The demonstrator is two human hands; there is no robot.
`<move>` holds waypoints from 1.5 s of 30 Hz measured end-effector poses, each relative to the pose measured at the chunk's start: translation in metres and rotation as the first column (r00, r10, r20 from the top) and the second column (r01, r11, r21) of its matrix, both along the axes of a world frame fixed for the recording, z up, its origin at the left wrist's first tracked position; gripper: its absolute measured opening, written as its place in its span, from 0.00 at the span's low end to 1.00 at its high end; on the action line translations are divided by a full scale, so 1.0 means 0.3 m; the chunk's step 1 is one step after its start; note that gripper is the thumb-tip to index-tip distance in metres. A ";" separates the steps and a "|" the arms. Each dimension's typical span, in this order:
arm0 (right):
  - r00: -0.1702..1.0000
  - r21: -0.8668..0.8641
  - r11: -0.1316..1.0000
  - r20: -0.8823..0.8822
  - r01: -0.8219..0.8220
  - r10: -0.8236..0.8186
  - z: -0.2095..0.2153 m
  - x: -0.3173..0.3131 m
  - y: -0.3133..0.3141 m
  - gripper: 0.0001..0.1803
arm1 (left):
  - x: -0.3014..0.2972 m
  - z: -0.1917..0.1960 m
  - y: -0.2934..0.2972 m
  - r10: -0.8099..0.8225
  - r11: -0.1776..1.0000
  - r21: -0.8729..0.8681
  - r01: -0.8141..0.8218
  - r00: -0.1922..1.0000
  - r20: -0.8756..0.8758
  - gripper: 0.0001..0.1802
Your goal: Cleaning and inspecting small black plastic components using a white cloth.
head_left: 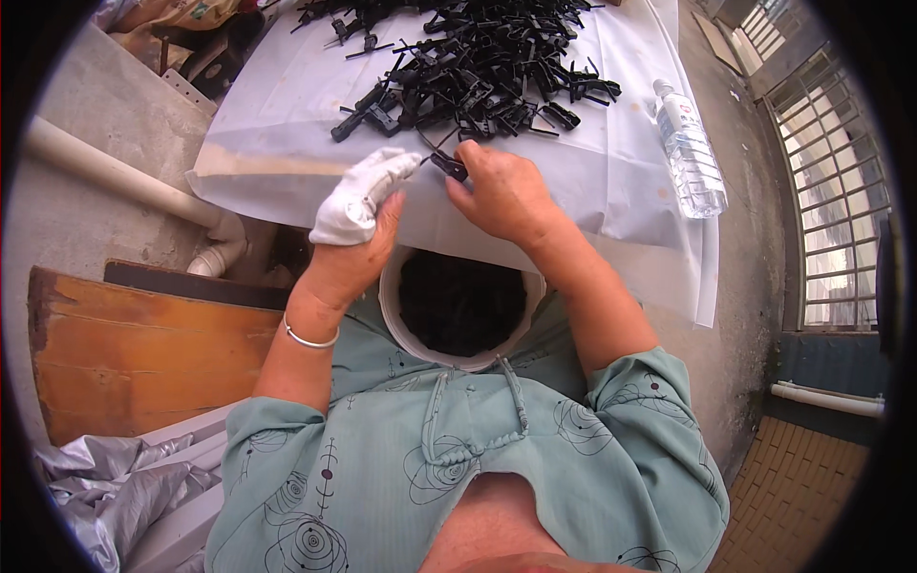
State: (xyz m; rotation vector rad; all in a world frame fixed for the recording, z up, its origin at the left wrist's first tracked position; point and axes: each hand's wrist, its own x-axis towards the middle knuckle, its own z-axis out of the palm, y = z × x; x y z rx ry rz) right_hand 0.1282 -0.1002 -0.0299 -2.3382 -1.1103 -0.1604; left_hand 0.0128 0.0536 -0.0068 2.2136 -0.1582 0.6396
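Pinching a small black plastic clip (449,167) at the near edge of the tabletop (287,115), the right hand (501,191) has its grip closed on the piece. The left hand (358,205), fingers wrapped in white cloth, touches the same clip from the other side. A heap of black clips (478,62) lies just beyond, a white bucket (392,306) sits below, and a water bottle (690,148) lies to the right.

Clips (478,67) lie on the table (277,115), bucket (461,310) below, bottle (690,148) right.
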 end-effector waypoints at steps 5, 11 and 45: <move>0.910 0.134 0.933 -0.211 -0.334 0.356 0.098 -0.015 -0.070 0.14 | 0.059 0.075 0.003 -0.330 0.944 -0.081 0.319 0.920 -0.212 0.20; 0.878 0.416 0.890 -0.335 -0.188 0.342 0.080 -0.025 -0.070 0.16 | 0.050 0.042 -0.021 -0.412 0.864 -0.419 0.279 0.869 -0.273 0.17; 0.595 0.602 0.785 -0.688 0.148 0.416 -0.054 -0.115 0.031 0.16 | 0.025 -0.038 -0.120 0.114 0.993 -0.025 -0.114 0.994 -0.001 0.15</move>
